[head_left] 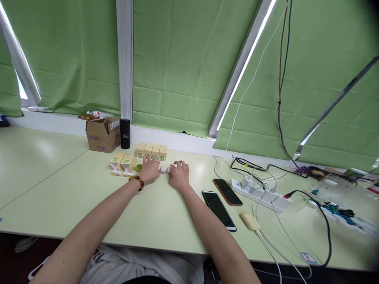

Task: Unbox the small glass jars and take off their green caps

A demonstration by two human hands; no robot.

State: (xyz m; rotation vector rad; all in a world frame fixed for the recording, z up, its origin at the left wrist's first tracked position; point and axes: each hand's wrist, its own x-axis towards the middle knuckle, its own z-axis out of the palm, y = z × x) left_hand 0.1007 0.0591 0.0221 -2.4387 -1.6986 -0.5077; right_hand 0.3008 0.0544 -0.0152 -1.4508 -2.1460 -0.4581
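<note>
My left hand [150,169], with a beaded bracelet at its wrist, rests low over the table with its fingers spread. Its fingertips lie just in front of a row of small cream boxes [148,148]. Across from it, my right hand [179,176] has its fingers apart and curved down to the table. Between the two hands are small whitish-pink pieces [162,170]; the right thumb side seems to touch one, and their kind is too small to make out. A green item [138,168] shows left of my left hand. Beside it stand two opened cream cartons [128,162].
A cardboard box [103,136] and a black cylinder [124,134] stand at the back left. Two phones [219,211], a power strip [260,195], a pale yellow case [250,221] and tangled cables lie to the right. Green blinds hang behind the table [74,193].
</note>
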